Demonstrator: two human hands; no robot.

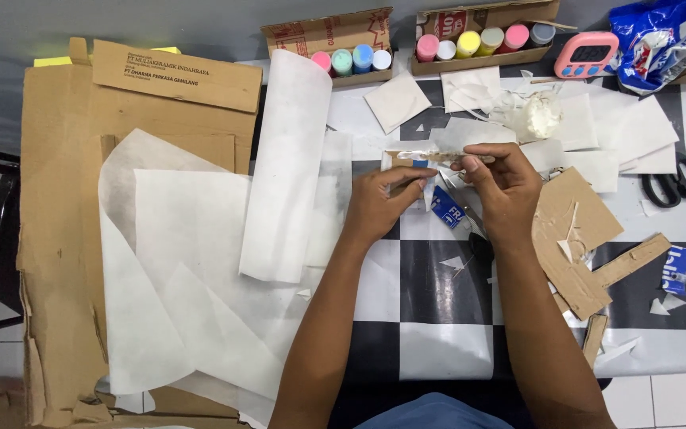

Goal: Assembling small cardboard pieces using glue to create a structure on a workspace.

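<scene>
Head view: both forearms reach forward over the black-and-white checkered tabletop. The left hand and right hand, fingers curled, each pinch an end of a narrow paper-wrapped cardboard strip, held level just above the tabletop.

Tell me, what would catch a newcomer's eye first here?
Probably the two hands at the centre: the left hand and right hand together pinch a small paper-wrapped cardboard strip over a black-and-white checked table. Next, the big white paper sheets sprawled to the left, and the pastel paint pots in cardboard trays along the far edge.
</scene>
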